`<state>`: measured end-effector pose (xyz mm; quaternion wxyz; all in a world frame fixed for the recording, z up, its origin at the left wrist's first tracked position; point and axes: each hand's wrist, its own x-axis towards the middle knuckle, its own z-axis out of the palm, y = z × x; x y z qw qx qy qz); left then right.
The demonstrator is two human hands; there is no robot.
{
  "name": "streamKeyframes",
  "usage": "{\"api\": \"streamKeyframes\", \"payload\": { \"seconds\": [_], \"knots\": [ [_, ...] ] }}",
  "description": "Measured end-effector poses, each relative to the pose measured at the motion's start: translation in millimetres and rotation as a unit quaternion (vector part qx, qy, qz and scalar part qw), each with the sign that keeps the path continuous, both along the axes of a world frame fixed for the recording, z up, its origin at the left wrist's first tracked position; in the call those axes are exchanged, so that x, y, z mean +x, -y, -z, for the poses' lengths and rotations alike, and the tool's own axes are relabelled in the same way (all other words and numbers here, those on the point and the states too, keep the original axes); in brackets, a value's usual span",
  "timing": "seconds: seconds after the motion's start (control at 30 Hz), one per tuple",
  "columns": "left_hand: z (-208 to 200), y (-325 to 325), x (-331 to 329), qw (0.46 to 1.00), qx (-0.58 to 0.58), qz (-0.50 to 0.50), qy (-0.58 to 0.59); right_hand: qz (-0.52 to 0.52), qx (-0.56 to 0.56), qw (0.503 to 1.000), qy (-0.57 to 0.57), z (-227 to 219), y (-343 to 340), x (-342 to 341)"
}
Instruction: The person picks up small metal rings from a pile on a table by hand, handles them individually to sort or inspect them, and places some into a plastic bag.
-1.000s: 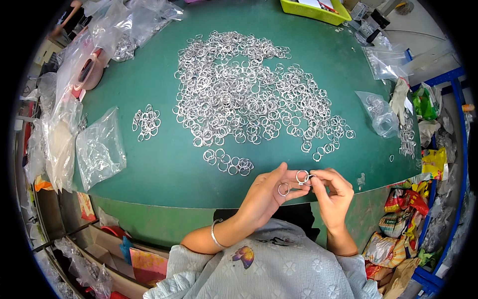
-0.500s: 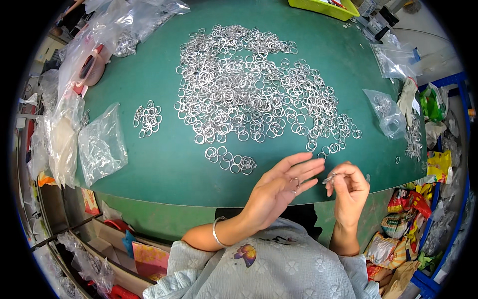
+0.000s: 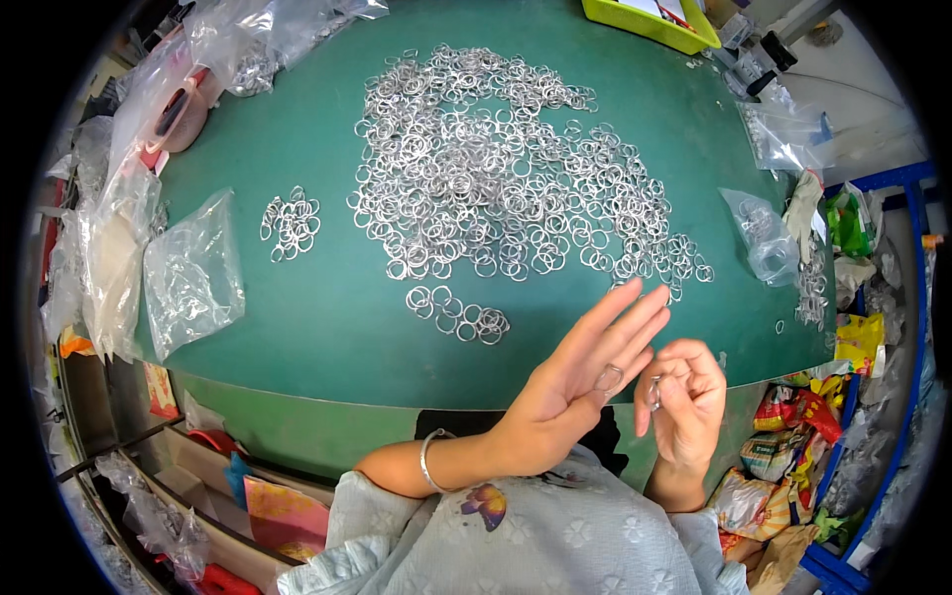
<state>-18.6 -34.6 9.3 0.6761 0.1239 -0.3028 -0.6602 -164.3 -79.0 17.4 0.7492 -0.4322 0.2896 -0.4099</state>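
My left hand (image 3: 570,397) is held above the table's near edge with its fingers stretched out. Its thumb rests against a silver metal ring (image 3: 609,377) that lies on the inner side of the fingers. Close by on the right, my right hand (image 3: 686,402) has its fingers curled and pinches silver metal rings (image 3: 654,391) between thumb and forefinger; how many is hidden. A large heap of similar rings (image 3: 466,174) spreads over the green table (image 3: 327,342) beyond my hands. Smaller groups lie nearer, one in the middle (image 3: 461,315) and one at the left (image 3: 294,224).
At the left, a clear plastic bag (image 3: 196,278) lies near a pink container (image 3: 178,121). A bag holding rings (image 3: 762,233) and a pale glove (image 3: 801,206) lie at the right edge. A yellow-green tray (image 3: 654,25) stands at the back. Colourful packets (image 3: 808,412) fill the lower right.
My left hand has moved slightly right and away from me, its thumb now over the ring. My right hand has drawn back a little toward me, still pinching metal rings.
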Motion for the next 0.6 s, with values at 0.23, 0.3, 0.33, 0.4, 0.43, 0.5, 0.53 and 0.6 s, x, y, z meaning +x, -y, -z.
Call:
{"api": "streamKeyframes", "payload": {
  "seconds": [0.23,0.3,0.33,0.4,0.43,0.5,0.53,0.6],
  "knots": [
    [-5.7,-2.0,-2.5,1.000,-0.022,-0.009,0.008,0.047,-0.113,0.973,-0.195,-12.7,-12.5,6.7],
    [-6.6,-1.3,-4.5,0.998,-0.046,-0.023,0.042,0.083,-0.143,0.959,-0.232,-19.2,-16.4,13.5],
    [-7.1,-1.0,-5.0,0.996,-0.058,-0.029,0.058,0.089,-0.193,0.942,-0.259,-19.7,-16.7,14.5],
    [-8.1,0.3,-4.3,0.992,-0.075,-0.041,0.097,0.098,-0.290,0.900,-0.309,-19.8,-16.3,16.5],
    [-8.5,0.5,-4.0,0.989,-0.082,-0.049,0.117,0.097,-0.319,0.887,-0.320,-21.2,-16.1,18.1],
    [-9.4,-0.2,-4.9,0.987,-0.082,-0.051,0.132,0.096,-0.376,0.856,-0.341,-25.5,-15.8,20.9],
    [-10.3,-0.7,-5.5,0.985,-0.083,-0.052,0.139,0.092,-0.380,0.856,-0.338,-25.9,-15.3,20.7],
    [-15.1,-2.8,-7.0,0.994,-0.064,-0.039,0.082,0.084,-0.389,0.855,-0.333,-25.3,-14.1,19.4]
  ]
}}
